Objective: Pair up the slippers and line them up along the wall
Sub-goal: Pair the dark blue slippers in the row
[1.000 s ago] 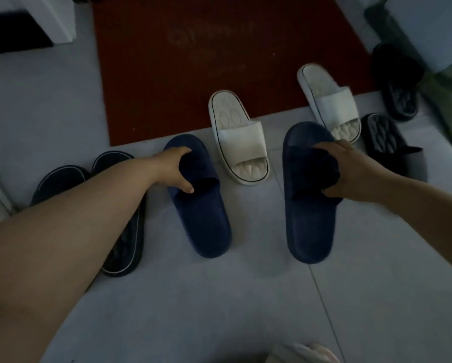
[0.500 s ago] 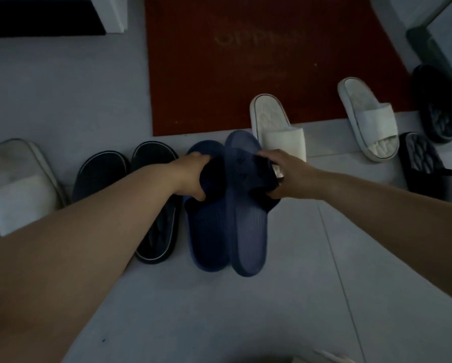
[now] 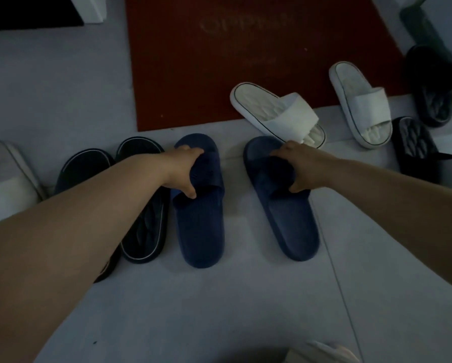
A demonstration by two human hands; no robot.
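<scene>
Two navy blue slippers lie on the grey floor, toes toward the mat. My left hand grips the strap of the left navy slipper. My right hand grips the strap of the right navy slipper, which lies a hand's width to the right and angled. A black pair with white trim sits just left of the navy one, partly under my left arm. One white slipper lies tilted on the mat edge, touching the right navy slipper's toe. Another white slipper lies farther right.
A red doormat covers the floor ahead. Two black quilted slippers lie at the right edge. A pale grey slipper sits at the far left. A white post stands at the top left.
Half a second ago the two navy slippers were pressed together side by side; now they lie apart, the right one farther right. The nearer white slipper has been pushed askew onto the mat.
</scene>
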